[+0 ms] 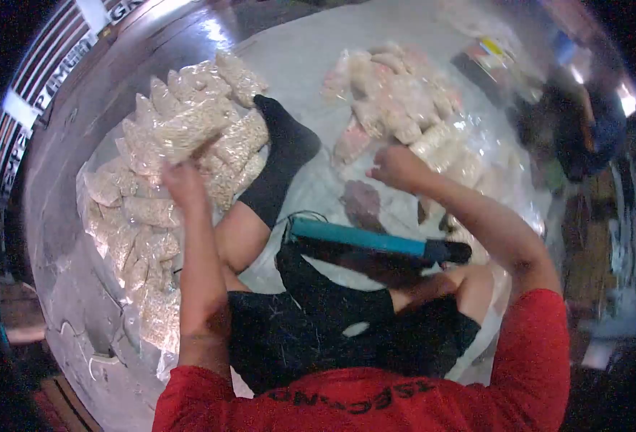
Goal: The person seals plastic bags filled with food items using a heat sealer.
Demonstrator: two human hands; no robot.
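My left hand (185, 181) is closed on the lower end of a clear plastic bag of pale snack pieces (192, 131), somewhat blurred. That bag is over a heap of similar filled bags (149, 155) to the left of my foot. My right hand (399, 169) hovers near a second pile of bags (397, 86), its fingers curled in and nothing visible in them. Across my lap lies a long blue bar-shaped device (357, 235) with a black end, which looks like a hand sealer. The exact contents of the bags are too blurred to name.
A pale plastic sheet (289, 61) covers the floor under both piles. My dark-socked foot (285, 137) stretches between them. A dark reddish patch (363, 201) is on the sheet. Another person (606, 122) is at the far right, near a box (487, 57).
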